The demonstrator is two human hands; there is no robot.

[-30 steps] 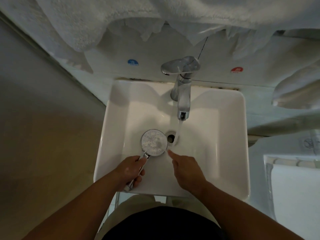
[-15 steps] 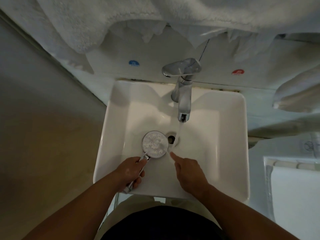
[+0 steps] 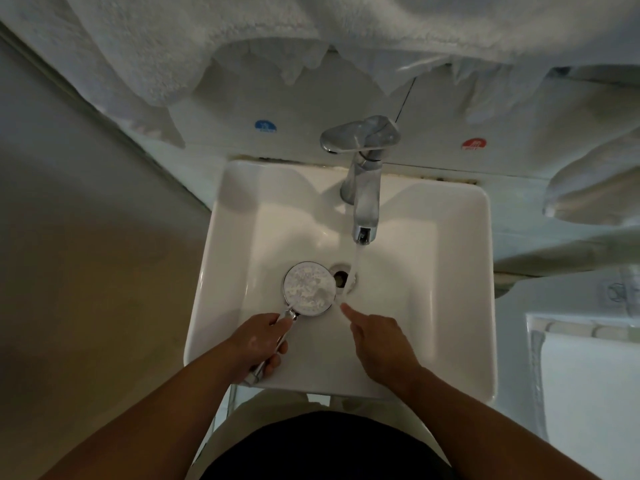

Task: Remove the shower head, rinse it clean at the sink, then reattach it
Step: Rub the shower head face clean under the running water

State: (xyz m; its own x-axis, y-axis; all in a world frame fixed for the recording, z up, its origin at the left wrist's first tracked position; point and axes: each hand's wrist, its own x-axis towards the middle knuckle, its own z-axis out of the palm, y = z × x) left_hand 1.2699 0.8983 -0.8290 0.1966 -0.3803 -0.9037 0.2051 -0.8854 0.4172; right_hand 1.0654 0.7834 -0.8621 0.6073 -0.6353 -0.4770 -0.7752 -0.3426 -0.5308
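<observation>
While white square ceramic sink [image 3: 485, 271] catches flow from chrome lever faucet [image 3: 363, 188], round chrome shower head [image 3: 309, 287] sits face-up in basin just L of stream, prob. for scrubbing. L hand [image 3: 259, 341] grips its handle; R hand [image 3: 377, 337] holds nothing, index straight near head's rim. Blue round wall sticker [image 3: 265, 126] & red round wall sticker [image 3: 474, 144]: text unreadable.

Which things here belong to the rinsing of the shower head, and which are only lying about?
Belong to the job: shower head, gripped by the left hand; right hand, one finger stretched toward it; running faucet; sink.
Lying about: white towels; blue sticker; red sticker.
</observation>
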